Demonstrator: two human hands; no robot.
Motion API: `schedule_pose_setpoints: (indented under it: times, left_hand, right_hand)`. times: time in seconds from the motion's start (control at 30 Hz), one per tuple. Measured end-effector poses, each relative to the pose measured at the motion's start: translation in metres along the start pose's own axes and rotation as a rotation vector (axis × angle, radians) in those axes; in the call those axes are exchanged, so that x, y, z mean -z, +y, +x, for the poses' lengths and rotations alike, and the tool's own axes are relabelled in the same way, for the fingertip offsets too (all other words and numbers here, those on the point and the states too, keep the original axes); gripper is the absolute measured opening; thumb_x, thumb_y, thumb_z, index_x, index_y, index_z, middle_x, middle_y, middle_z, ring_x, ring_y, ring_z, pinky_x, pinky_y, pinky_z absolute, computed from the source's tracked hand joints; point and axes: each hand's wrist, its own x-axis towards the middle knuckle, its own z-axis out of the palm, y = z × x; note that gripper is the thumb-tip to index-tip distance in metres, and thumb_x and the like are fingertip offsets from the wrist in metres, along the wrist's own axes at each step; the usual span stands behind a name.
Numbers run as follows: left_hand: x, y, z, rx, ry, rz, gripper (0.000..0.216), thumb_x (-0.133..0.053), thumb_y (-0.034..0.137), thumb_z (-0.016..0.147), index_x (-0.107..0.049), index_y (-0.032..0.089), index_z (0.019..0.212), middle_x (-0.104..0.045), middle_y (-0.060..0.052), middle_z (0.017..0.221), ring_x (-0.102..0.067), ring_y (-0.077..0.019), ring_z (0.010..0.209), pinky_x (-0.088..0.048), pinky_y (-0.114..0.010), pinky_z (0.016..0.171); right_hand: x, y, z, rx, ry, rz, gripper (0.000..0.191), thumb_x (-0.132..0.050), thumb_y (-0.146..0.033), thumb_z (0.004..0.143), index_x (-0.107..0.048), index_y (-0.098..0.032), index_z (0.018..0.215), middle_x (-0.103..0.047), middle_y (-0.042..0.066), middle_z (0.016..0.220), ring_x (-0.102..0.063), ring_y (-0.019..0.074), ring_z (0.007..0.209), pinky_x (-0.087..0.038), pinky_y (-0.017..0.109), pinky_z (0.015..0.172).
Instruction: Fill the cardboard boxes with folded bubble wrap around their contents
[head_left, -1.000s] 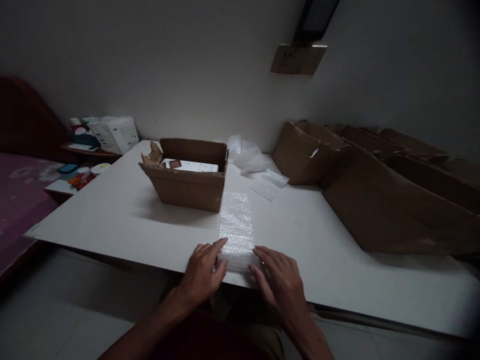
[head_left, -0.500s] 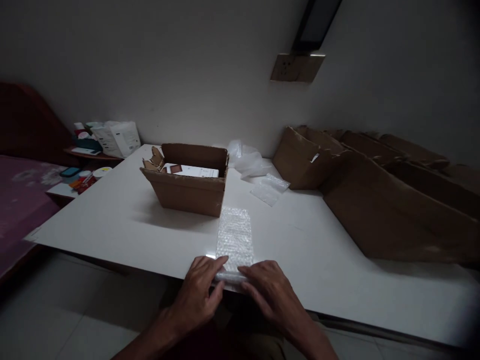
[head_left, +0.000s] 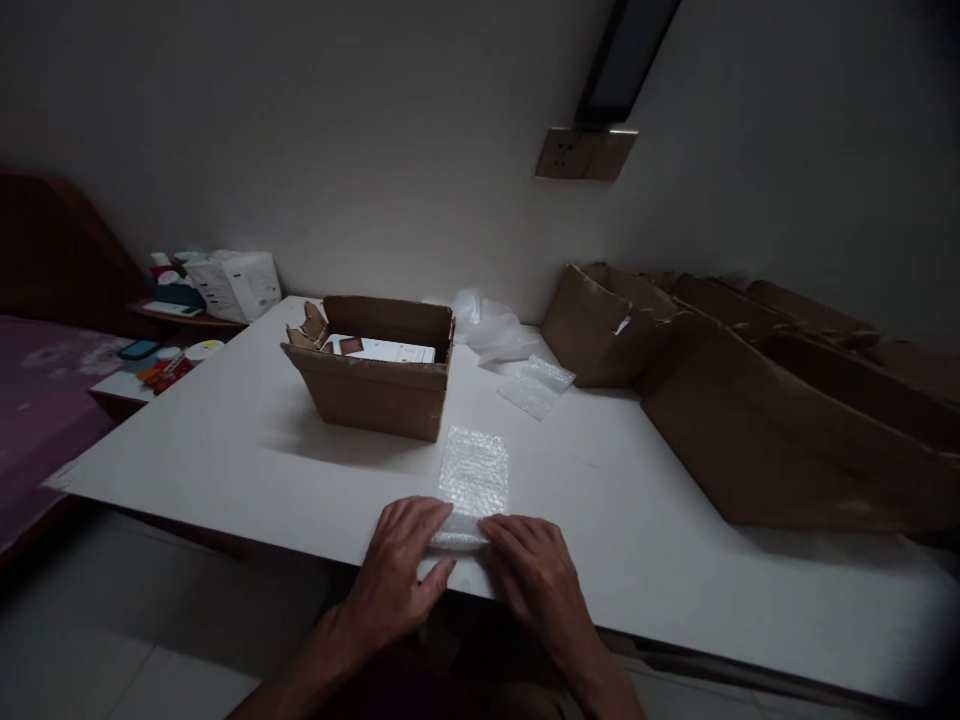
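A strip of bubble wrap (head_left: 474,470) lies on the white table (head_left: 247,440), running from the near edge toward an open cardboard box (head_left: 375,385). Its near end is rolled into a small bundle (head_left: 459,536). My left hand (head_left: 401,575) presses the bundle from the left, fingers curled over it. My right hand (head_left: 536,575) presses it from the right, fingers bent over the roll. What is wrapped inside is hidden.
The box holds a white packet (head_left: 382,350). Loose clear plastic (head_left: 491,325) and small bubble wrap pieces (head_left: 536,385) lie behind. Flattened cardboard boxes (head_left: 757,400) lean along the right side. A side shelf with small items (head_left: 187,290) stands at the left.
Both hands have rolled the near end of the bubble wrap away from me, so the flat strip is shorter than before. The view has shifted slightly.
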Motion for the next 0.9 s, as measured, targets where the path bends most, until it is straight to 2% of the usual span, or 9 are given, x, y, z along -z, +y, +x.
schedule_pose_setpoints:
  times: [0.1,0.17,0.3,0.37,0.5,0.63,0.73,0.83,0.9]
  left_hand:
    - [0.006,0.006,-0.013,0.064,-0.027,-0.104,0.053,-0.048,0.007,0.084,-0.047,0.023,0.135,-0.067,-0.007,0.109,-0.06,-0.0223,0.102,-0.049,-0.041,0.09]
    - [0.008,0.009,-0.016,0.142,-0.049,-0.135,0.055,-0.049,0.008,0.083,-0.047,0.022,0.136,-0.068,-0.007,0.105,-0.061,-0.0222,0.099,-0.05,-0.04,0.088]
    - [0.005,0.01,0.001,0.219,-0.115,-0.05,0.053,-0.052,0.015,0.082,-0.051,0.018,0.134,-0.07,-0.009,0.098,-0.064,-0.0236,0.087,-0.051,-0.042,0.083]
    - [0.002,0.008,0.013,0.223,-0.133,0.034,0.049,-0.052,0.017,0.083,-0.055,0.016,0.131,-0.071,-0.009,0.092,-0.063,-0.0249,0.083,-0.051,-0.044,0.081]
    - [0.002,0.005,0.019,0.223,-0.085,0.055,0.041,-0.056,0.024,0.085,-0.059,0.017,0.125,-0.07,-0.008,0.087,-0.063,-0.0251,0.082,-0.05,-0.046,0.082]
    - [0.008,0.006,0.002,0.492,0.067,-0.358,0.049,-0.059,0.035,0.086,-0.053,0.018,0.131,-0.067,-0.011,0.108,-0.063,-0.021,0.088,-0.054,-0.04,0.081]
    - [0.009,0.016,-0.008,0.676,0.08,-0.872,0.055,-0.064,0.036,0.083,-0.05,0.017,0.132,-0.061,-0.016,0.128,-0.063,-0.0245,0.108,-0.053,-0.04,0.091]
    - [0.008,0.027,-0.005,0.685,0.012,-1.238,0.047,-0.069,0.03,0.079,-0.057,0.016,0.122,-0.065,-0.014,0.123,-0.061,-0.0262,0.114,-0.048,-0.041,0.098]
    - [0.007,0.032,0.0,0.674,0.013,-1.33,0.039,-0.07,0.028,0.078,-0.061,0.015,0.114,-0.069,-0.011,0.111,-0.064,-0.0245,0.106,-0.047,-0.038,0.096]
  right_hand:
    - [0.008,-0.003,-0.009,-0.041,-0.042,0.142,0.023,-0.05,-0.016,0.095,-0.063,-0.023,0.114,-0.074,0.005,0.091,-0.065,0.0191,0.079,-0.052,0.035,0.071]
    - [0.014,-0.005,-0.018,-0.077,-0.06,0.164,0.024,-0.052,-0.019,0.096,-0.062,-0.025,0.117,-0.074,0.004,0.095,-0.066,0.0192,0.084,-0.054,0.034,0.072]
    - [0.018,-0.006,-0.03,-0.117,0.066,-0.013,0.036,-0.058,-0.027,0.093,-0.056,-0.024,0.129,-0.067,0.011,0.121,-0.064,0.0255,0.106,-0.053,0.042,0.084]
    - [0.015,-0.006,-0.029,-0.09,0.06,-0.082,0.042,-0.061,-0.03,0.09,-0.055,-0.023,0.131,-0.063,0.013,0.13,-0.061,0.0286,0.112,-0.051,0.044,0.086]
    - [0.005,-0.001,-0.018,-0.043,-0.024,-0.088,0.033,-0.059,-0.022,0.09,-0.061,-0.023,0.123,-0.069,0.011,0.119,-0.064,0.0271,0.105,-0.051,0.044,0.084]
    - [-0.005,0.001,-0.011,-0.205,0.122,0.041,0.02,-0.054,-0.027,0.094,-0.067,-0.022,0.109,-0.075,0.008,0.091,-0.067,0.0231,0.081,-0.054,0.039,0.073]
    - [-0.009,-0.01,-0.011,-0.35,0.106,0.255,0.022,-0.054,-0.034,0.096,-0.068,-0.022,0.107,-0.075,0.007,0.092,-0.07,0.0218,0.082,-0.057,0.033,0.069]
    - [-0.009,-0.022,-0.012,-0.387,0.013,0.387,0.023,-0.053,-0.037,0.096,-0.069,-0.023,0.105,-0.075,0.005,0.094,-0.07,0.0205,0.082,-0.057,0.031,0.069]
    - [-0.006,-0.025,-0.013,-0.34,0.053,0.322,0.022,-0.055,-0.038,0.095,-0.07,-0.024,0.101,-0.075,0.005,0.093,-0.07,0.0223,0.085,-0.057,0.035,0.074]
